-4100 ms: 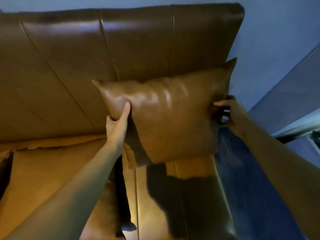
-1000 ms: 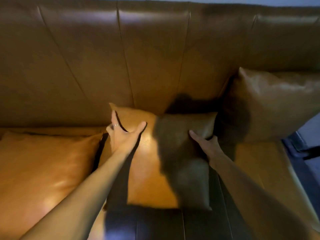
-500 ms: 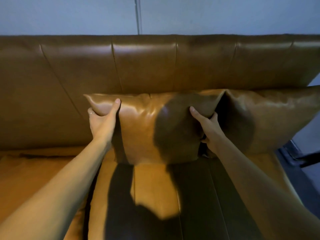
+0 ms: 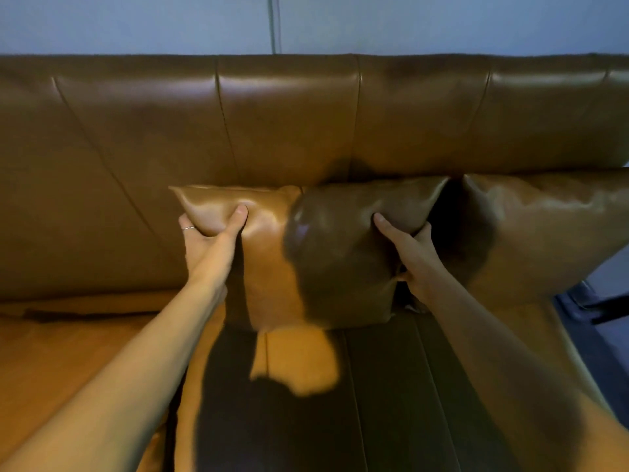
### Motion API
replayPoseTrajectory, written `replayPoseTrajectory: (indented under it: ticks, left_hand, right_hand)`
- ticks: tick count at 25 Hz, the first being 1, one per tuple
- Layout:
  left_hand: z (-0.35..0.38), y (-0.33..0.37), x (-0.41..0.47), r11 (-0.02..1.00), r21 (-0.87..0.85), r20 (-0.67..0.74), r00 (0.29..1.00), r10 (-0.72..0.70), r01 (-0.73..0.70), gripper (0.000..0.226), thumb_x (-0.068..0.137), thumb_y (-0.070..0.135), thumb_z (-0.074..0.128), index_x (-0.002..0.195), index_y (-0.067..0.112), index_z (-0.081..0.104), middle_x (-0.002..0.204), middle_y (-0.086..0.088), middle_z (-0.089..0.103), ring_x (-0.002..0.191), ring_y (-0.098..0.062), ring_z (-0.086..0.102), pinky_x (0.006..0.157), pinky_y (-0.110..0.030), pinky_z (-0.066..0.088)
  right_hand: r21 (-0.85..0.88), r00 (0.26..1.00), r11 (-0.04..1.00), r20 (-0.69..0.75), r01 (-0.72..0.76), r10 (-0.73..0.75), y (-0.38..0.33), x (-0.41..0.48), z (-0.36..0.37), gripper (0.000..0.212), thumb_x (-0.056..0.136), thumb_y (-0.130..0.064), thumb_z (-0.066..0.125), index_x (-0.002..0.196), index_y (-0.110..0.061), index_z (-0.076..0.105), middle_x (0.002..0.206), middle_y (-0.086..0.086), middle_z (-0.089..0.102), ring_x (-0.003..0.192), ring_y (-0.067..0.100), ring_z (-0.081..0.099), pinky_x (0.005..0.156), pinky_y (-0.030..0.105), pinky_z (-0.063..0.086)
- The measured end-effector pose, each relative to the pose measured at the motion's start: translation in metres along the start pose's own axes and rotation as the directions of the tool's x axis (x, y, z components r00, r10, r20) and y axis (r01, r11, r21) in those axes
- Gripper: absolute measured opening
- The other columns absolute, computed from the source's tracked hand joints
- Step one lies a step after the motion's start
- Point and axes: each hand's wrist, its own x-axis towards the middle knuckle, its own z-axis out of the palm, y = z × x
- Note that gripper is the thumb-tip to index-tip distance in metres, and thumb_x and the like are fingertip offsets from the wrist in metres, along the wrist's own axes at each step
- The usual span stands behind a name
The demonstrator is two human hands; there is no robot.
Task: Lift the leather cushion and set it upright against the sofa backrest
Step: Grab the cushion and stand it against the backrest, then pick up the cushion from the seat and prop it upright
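While both hands pinched its top corners, the cushion [image 4: 316, 260] stood upright against the backrest [image 4: 289, 124], its base on the seat [image 4: 306, 362]. Left hand [image 4: 207, 240] and right hand [image 4: 412, 253] gripped high, likely to steady it beside a second cushion [image 4: 544, 233] at right.

Both forearms were bare to the lower edge of the view, with no sleeve, watch or bracelet showing. The left hand [image 4: 207, 243] wore a thin, pale band, probably a ring, on one finger. The right hand [image 4: 413, 257] lay partly in shadow, so any ring there could not be made out.
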Motion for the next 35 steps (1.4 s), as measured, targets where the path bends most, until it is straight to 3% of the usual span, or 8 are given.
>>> replayPoseTrajectory:
  ticks: [6, 11, 13, 16, 19, 22, 30, 35]
  left_hand:
    - [0.003, 0.01, 0.014, 0.993, 0.11, 0.072, 0.996, -0.06, 0.052, 0.154, 0.043, 0.077, 0.077, 0.159, 0.031, -0.013, 0.149, -0.006, 0.052, 0.135, -0.03, 0.05, 0.113, -0.054, 0.039]
    - [-0.006, 0.022, -0.007, 0.96, 0.28, 0.011, 0.999, -0.031, 0.027, 0.12, 0.076, 0.07, 0.07, 0.161, 0.021, 0.002, 0.155, -0.011, 0.046, 0.141, -0.036, 0.044, 0.116, -0.046, 0.036]
    - [-0.015, 0.03, -0.025, 0.949, 0.311, -0.005, 0.999, 0.044, -0.04, 0.103, 0.086, 0.061, 0.066, 0.161, 0.023, 0.008, 0.152, -0.013, 0.048, 0.139, -0.037, 0.045, 0.115, -0.048, 0.037]
    - [-0.035, 0.044, -0.064, 0.917, 0.375, 0.019, 0.99, 0.14, -0.137, 0.088, 0.093, 0.059, 0.058, 0.161, 0.023, 0.016, 0.154, -0.013, 0.046, 0.14, -0.036, 0.044, 0.114, -0.048, 0.037]
    - [-0.063, 0.053, -0.105, 0.834, 0.521, 0.029, 0.98, 0.195, -0.181, 0.068, 0.1, 0.057, 0.044, 0.154, 0.016, 0.037, 0.151, -0.014, 0.049, 0.139, -0.034, 0.044, 0.111, -0.043, 0.035]
    - [-0.109, 0.058, -0.139, 0.783, 0.594, 0.054, 0.98, 0.193, -0.187, 0.059, 0.104, 0.053, 0.038, 0.145, 0.014, 0.05, 0.143, -0.012, 0.057, 0.133, -0.031, 0.05, 0.107, -0.04, 0.038]
    - [-0.262, 0.047, -0.151, 0.509, 0.812, 0.037, 0.895, 0.444, -0.285, 0.051, 0.102, 0.051, 0.045, 0.14, 0.02, 0.059, 0.155, -0.013, 0.045, 0.142, -0.032, 0.041, 0.111, -0.047, 0.037]
    - [-0.361, -0.006, -0.1, 0.534, 0.825, -0.002, 0.945, 0.327, -0.183, 0.055, 0.1, 0.05, 0.05, 0.147, 0.022, 0.051, 0.159, -0.016, 0.039, 0.146, -0.035, 0.036, 0.114, -0.048, 0.035]
  right_hand:
    - [-0.045, 0.999, 0.999, -0.047, 0.017, -0.019, -0.001, 0.012, 0.014, 0.114, 0.071, -0.051, 0.084, 0.156, -0.031, 0.01, 0.154, 0.005, 0.038, 0.138, 0.035, 0.041, 0.109, 0.062, 0.037]
    - [-0.361, 0.969, 0.929, -0.189, 0.081, -0.158, 0.001, -0.012, 0.022, 0.11, 0.08, -0.063, 0.071, 0.159, -0.022, 0.006, 0.159, 0.013, 0.029, 0.141, 0.039, 0.037, 0.113, 0.056, 0.036]
    - [-0.573, 0.931, 0.798, -0.158, 0.185, -0.33, 0.004, -0.04, 0.03, 0.097, 0.09, -0.059, 0.061, 0.159, -0.023, 0.004, 0.162, 0.014, 0.022, 0.142, 0.04, 0.035, 0.111, 0.055, 0.037]
    - [-0.779, 0.849, 0.496, 0.085, 0.384, -0.522, 0.008, -0.089, 0.046, 0.08, 0.094, -0.062, 0.049, 0.156, -0.032, 0.009, 0.162, 0.01, 0.022, 0.142, 0.038, 0.034, 0.107, 0.062, 0.039]
    - [-0.792, 0.76, 0.285, 0.312, 0.539, -0.57, 0.011, -0.136, 0.067, 0.07, 0.099, -0.056, 0.044, 0.156, -0.025, 0.017, 0.158, 0.01, 0.033, 0.14, 0.031, 0.04, 0.108, 0.058, 0.04]
    - [-0.698, 0.591, 0.123, 0.485, 0.706, -0.645, 0.024, -0.188, 0.095, 0.061, 0.103, -0.047, 0.042, 0.155, -0.018, 0.029, 0.153, 0.008, 0.044, 0.14, 0.025, 0.043, 0.111, 0.05, 0.039]
    - [-0.573, 0.577, 0.201, 0.609, 0.794, -0.544, 0.068, -0.275, 0.215, 0.063, 0.101, -0.05, 0.043, 0.157, -0.028, 0.024, 0.161, 0.005, 0.034, 0.148, 0.024, 0.028, 0.117, 0.052, 0.029]
    - [-0.631, 0.749, 0.404, 0.553, 0.663, -0.365, 0.135, -0.282, 0.296, 0.076, 0.096, -0.06, 0.048, 0.159, -0.033, 0.013, 0.166, 0.009, 0.019, 0.149, 0.035, 0.023, 0.112, 0.061, 0.034]
